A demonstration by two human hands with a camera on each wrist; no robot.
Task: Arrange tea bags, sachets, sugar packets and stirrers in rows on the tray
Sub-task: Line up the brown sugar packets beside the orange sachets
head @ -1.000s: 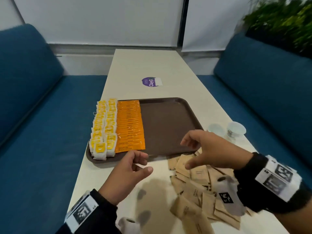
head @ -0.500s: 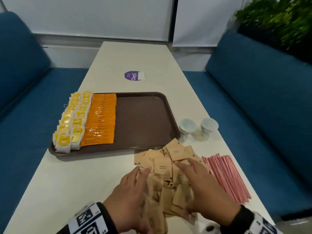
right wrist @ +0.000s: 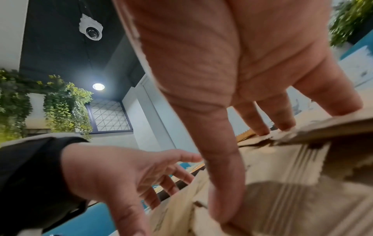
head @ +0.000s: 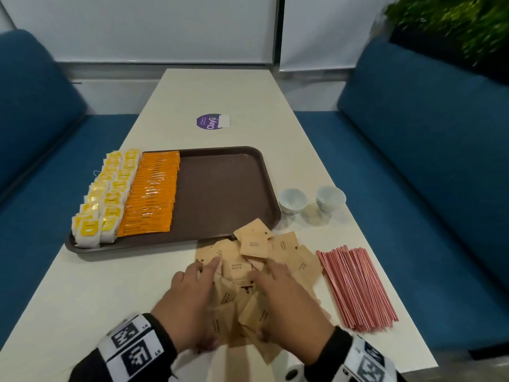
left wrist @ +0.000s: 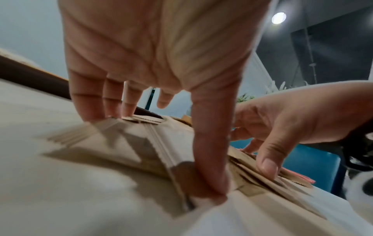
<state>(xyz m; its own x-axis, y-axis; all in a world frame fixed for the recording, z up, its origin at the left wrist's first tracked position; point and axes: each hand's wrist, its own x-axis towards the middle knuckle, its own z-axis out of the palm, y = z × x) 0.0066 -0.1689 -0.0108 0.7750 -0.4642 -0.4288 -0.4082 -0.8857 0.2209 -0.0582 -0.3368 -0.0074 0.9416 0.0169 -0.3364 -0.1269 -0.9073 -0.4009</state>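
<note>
Both hands have dropped from the tray's near edge onto the sugar packets (head: 254,268), heaped on the table (head: 96,285) at 5 o'clock from the tray (head: 225,188). Left hand (head: 187,301) and right hand (head: 286,304) are pressing it from 9 and 3 o'clock, fingers spread, gripping nothing.

Even, soft indoor light falls from above; round ceiling lamps (left wrist: 278,17) glare in both wrist views. The hands cast faint shadows on the pale bench (head: 91,288). The head view bends straight lines at its edges (the plant (head: 451,26) smears there), and brown packets (left wrist: 125,143) near the wrist cameras blur into streaks.
</note>
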